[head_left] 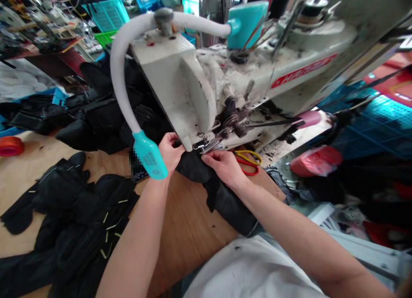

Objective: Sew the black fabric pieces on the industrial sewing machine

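A white sewing machine (174, 70) stands in front of me, its needle area low at the centre. Black fabric (231, 203) lies under the presser foot (202, 145) and trails over the table toward my lap. My left hand (170, 152) pinches the fabric's edge just left of the foot. On the other side, my right hand (225, 165) grips the same fabric between thumb and curled fingers. A turquoise lamp head (151, 158) on a bent white neck hangs partly in front of my left wrist. Scissors (249, 161) with red and yellow handles lie beyond my right hand.
Black fabric pieces (74, 208) are heaped on the wooden table (183, 229) at left, with more black pieces behind. An orange-red tape roll (11, 146) sits at the far left. To the right are a blue crate (370, 126) and a red plastic-wrapped bundle (317, 161).
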Available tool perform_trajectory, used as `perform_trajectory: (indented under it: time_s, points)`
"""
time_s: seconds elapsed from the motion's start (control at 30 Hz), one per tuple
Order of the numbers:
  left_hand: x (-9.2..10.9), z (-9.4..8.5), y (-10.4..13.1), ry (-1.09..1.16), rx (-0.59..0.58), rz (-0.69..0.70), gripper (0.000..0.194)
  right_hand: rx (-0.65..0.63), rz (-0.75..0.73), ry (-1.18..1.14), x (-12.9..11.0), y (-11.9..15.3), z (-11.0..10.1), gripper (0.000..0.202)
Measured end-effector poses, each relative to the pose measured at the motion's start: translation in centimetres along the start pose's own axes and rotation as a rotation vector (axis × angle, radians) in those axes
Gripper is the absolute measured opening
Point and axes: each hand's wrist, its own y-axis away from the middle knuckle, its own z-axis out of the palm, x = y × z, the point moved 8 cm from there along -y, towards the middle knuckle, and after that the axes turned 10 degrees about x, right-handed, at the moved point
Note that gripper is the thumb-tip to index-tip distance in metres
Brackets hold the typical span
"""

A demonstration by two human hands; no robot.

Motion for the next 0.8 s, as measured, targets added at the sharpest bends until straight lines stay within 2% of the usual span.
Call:
perform_trajectory:
  time_s: [0.03,0.1,0.17,0.23,0.3,0.4,0.57,0.8]
  points:
    - [1.3,-0.7,0.5,-0.099,0.014,0.137,0.049,-0.034,-0.025,0.04,-0.4,0.0,-0.2,0.035]
    - [4.5,-1.5,3.2,-0.354,-0.016,0.513,0.047,-0.129,-0.069,0.11,-1.2,0.1,-0.5,0.031]
    - [6.5,-1.0,7.0,-0.558,-0.186,0.833,0.047,-0.232,-0.104,0.156,-1.9,0.5,-0.8,0.028]
    - [6.9,-0.3,10.1,-0.684,-0.385,1.023,0.048,-0.306,-0.115,0.176,-2.3,1.0,-1.1,0.027]
    - [6.8,0.0,11.7,-0.765,-0.492,1.132,0.042,-0.343,-0.099,0.173,-2.2,1.5,-1.3,0.029]
    - [6.5,0.1,11.4,-0.79,-0.512,1.192,0.034,-0.371,-0.073,0.174,-1.6,2.3,-1.4,0.03]
    - [6.6,0.0,9.8,-0.711,-0.545,1.126,0.034,-0.345,-0.103,0.145,-0.9,3.1,-1.4,0.029]
    - [7.3,0.6,9.8,-0.734,-0.568,1.096,0.028,-0.308,-0.095,0.066,-0.2,2.9,-1.1,0.029]
